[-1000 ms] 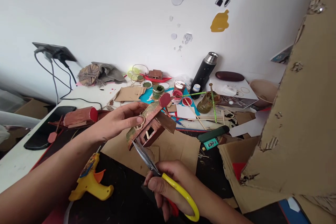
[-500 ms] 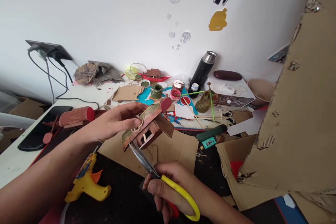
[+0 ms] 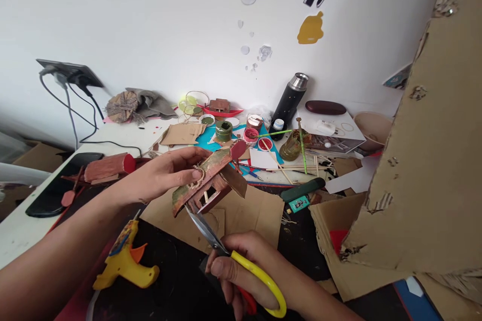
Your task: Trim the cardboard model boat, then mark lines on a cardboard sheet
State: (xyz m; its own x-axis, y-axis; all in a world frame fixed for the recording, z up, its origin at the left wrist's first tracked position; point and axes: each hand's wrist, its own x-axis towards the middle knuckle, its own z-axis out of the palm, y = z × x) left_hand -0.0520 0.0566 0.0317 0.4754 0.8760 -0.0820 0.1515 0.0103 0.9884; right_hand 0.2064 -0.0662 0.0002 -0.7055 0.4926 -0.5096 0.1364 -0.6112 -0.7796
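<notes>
My left hand [image 3: 175,173] is closed on a small model boat [image 3: 211,180] of painted cardboard, brown-red and green, with a cabin and a twist of twine on its side. The boat is tilted, and a red paddle-shaped piece [image 3: 237,150] shows at its upper end. In my right hand [image 3: 244,266] are scissors [image 3: 259,281] with yellow and red handles. Their blades point up and left, the tips at the lower end of the boat; whether they touch it I cannot tell. Below the boat lies a flat cardboard sheet [image 3: 259,210].
A yellow glue gun [image 3: 130,261] lies at left below my forearm. Behind are paint pots [image 3: 224,130], a black flask [image 3: 289,103] and a jar [image 3: 295,145] with brushes. Another red-brown model [image 3: 109,166] lies at left. Large cardboard [image 3: 422,160] stands at right.
The boat's lower end has shifted very slightly left and down. Both hands keep their grip, and the scissors are nearly still.
</notes>
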